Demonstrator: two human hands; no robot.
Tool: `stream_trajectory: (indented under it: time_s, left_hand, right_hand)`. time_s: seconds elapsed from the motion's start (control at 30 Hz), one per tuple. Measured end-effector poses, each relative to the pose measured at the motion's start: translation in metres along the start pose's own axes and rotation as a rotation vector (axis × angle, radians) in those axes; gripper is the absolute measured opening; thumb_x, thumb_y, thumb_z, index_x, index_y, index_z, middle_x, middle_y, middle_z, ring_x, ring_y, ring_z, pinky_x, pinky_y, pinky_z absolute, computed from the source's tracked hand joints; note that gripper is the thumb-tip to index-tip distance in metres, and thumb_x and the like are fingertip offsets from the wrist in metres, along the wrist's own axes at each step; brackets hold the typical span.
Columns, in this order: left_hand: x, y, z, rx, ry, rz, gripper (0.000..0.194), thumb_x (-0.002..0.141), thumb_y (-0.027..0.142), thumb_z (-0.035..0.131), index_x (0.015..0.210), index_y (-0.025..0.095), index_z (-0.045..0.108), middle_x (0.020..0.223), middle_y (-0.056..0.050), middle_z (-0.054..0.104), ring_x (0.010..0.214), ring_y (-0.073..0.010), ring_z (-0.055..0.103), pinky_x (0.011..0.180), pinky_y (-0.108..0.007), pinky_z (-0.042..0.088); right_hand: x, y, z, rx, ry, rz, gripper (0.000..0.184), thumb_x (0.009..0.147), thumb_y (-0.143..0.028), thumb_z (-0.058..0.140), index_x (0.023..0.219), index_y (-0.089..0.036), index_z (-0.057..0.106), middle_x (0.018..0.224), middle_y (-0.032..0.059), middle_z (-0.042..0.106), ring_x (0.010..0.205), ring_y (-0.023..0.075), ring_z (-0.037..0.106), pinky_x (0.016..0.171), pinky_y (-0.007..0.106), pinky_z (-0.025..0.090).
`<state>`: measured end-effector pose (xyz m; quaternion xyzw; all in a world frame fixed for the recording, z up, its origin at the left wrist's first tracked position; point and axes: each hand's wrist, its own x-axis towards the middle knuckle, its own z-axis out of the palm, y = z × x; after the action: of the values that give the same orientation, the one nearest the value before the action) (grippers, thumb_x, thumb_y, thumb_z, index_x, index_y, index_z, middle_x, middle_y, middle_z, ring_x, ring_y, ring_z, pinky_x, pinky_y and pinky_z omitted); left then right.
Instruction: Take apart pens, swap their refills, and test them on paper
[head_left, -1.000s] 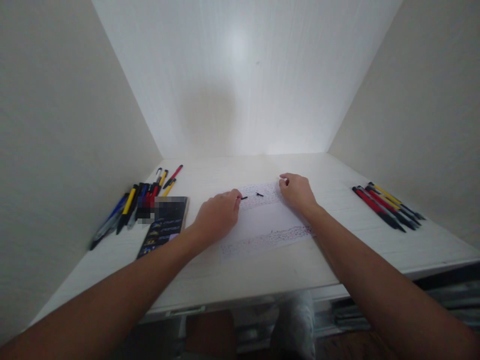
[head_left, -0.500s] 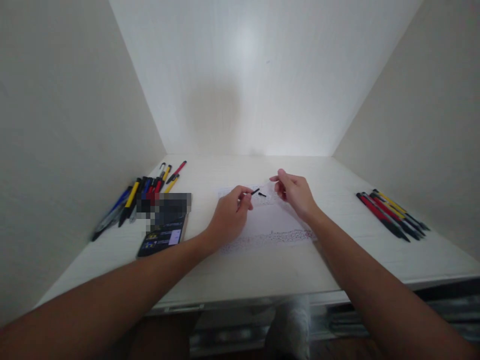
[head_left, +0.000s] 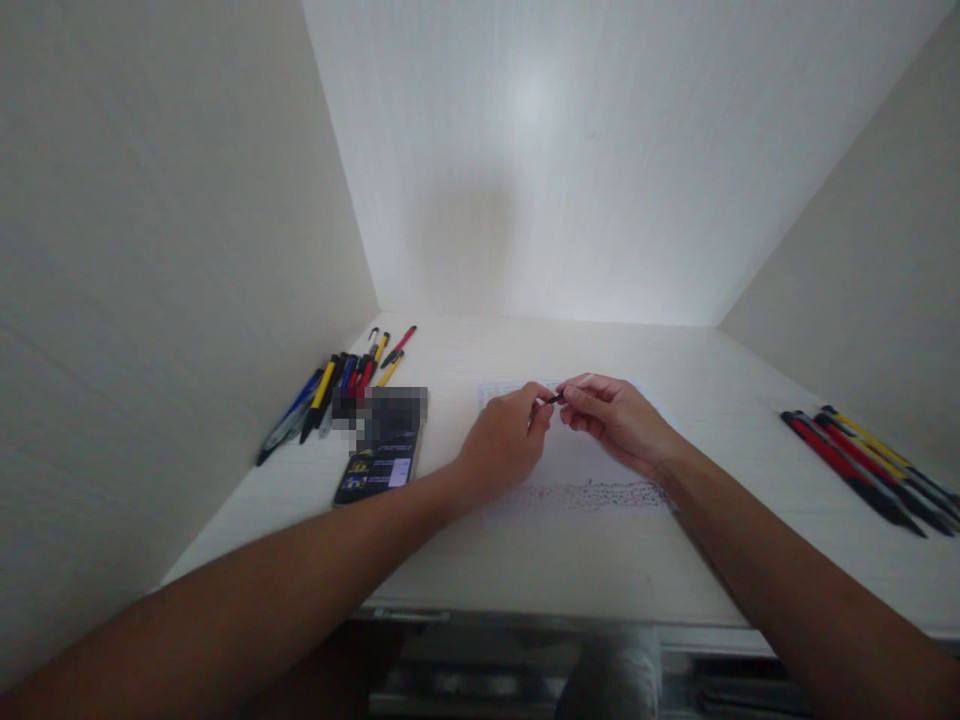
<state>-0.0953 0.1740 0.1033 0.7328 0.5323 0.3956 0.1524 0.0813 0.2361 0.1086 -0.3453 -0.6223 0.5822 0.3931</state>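
Observation:
My left hand (head_left: 506,435) pinches a small black pen part (head_left: 555,398) between thumb and fingertips. Close against it, my right hand (head_left: 619,418) is closed on a thin pale tube (head_left: 587,381), whose outline is faint. The black part's right end meets the right fingertips, and I cannot make out whether it sits on the tube. Beneath both hands lies a sheet of paper (head_left: 585,465) covered with small dark and reddish marks along its near and far edges.
On the left, several pens (head_left: 322,400) in yellow, black, blue and red lie by the side wall. A phone (head_left: 382,470), partly blurred out, rests beside them. Another row of pens (head_left: 862,465) lies at right. White panels enclose the desk (head_left: 600,570).
My hands have come together, bringing the black part to the right fingertips. A second small black piece seen on the paper before is now out of sight. The view has turned slightly left.

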Motion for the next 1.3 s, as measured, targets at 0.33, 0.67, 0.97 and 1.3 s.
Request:
stream_trajectory:
  time_s: [0.33, 0.67, 0.97, 1.3]
  left_hand:
    - [0.006, -0.005, -0.019, 0.542, -0.182, 0.035, 0.026, 0.100, 0.021, 0.045, 0.111, 0.017, 0.068, 0.102, -0.009, 0.072, 0.089, -0.0219, 0.066, 0.080, -0.036, 0.049]
    - [0.007, -0.013, -0.022, 0.773, -0.297, 0.156, 0.031, 0.085, 0.005, 0.042, 0.093, 0.014, 0.070, 0.092, -0.011, 0.062, 0.074, -0.0186, 0.056, 0.066, -0.032, 0.041]
    - [0.009, -0.012, -0.025, 0.828, -0.302, 0.141, 0.029, 0.091, 0.011, 0.043, 0.102, 0.017, 0.070, 0.088, -0.009, 0.063, 0.084, -0.0241, 0.059, 0.074, -0.037, 0.041]
    - [0.009, -0.011, -0.022, 0.836, -0.277, 0.177, 0.027, 0.097, 0.020, 0.045, 0.093, 0.020, 0.072, 0.089, -0.008, 0.068, 0.087, -0.0238, 0.059, 0.076, -0.038, 0.038]
  right_hand:
    - [0.005, 0.007, -0.006, 0.170, 0.146, 0.036, 0.018, 0.094, -0.036, 0.064, 0.087, -0.021, 0.055, 0.094, 0.0089, 0.075, 0.082, 0.0200, 0.074, 0.078, 0.036, 0.060]
    - [0.006, 0.015, -0.007, -0.133, 0.150, -0.082, 0.022, 0.094, -0.044, 0.056, 0.093, -0.024, 0.045, 0.090, 0.0075, 0.074, 0.077, 0.0200, 0.073, 0.074, 0.038, 0.060]
    - [0.007, 0.014, -0.009, -0.240, 0.210, -0.147, 0.024, 0.094, -0.046, 0.052, 0.096, -0.024, 0.044, 0.093, 0.0079, 0.073, 0.079, 0.0192, 0.072, 0.069, 0.034, 0.058]
    - [0.000, 0.005, -0.004, 0.003, 0.034, 0.156, 0.022, 0.092, -0.043, 0.057, 0.087, -0.024, 0.046, 0.073, 0.0024, 0.066, 0.047, 0.0133, 0.058, 0.041, 0.026, 0.040]
